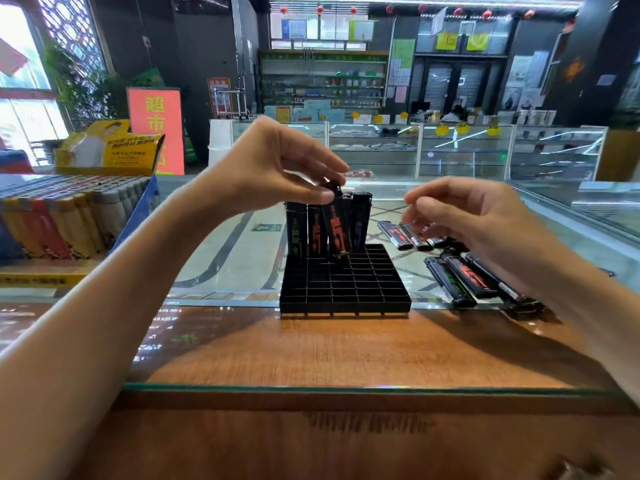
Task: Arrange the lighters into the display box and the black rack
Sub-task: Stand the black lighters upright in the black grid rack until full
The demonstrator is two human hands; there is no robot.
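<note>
black lighter (337, 230), red print, tilted, pinched by left hand (277, 168) over black rack (346, 289) | right hand (467, 216) loosely curled, nothing held

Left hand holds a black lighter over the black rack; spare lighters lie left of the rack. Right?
No: the head view shows the spare lighters lying right of the black rack. The left hand does hold a black lighter over it.

The counter (339, 355) is brown wood with visible grain, under a glossy glass sheet (346, 388). The black rack (346, 292) looks like matt plastic. The loose lighters (464, 277) are glossy black plastic with shiny metal ends. The display box (136, 216) is printed cardboard.
</note>
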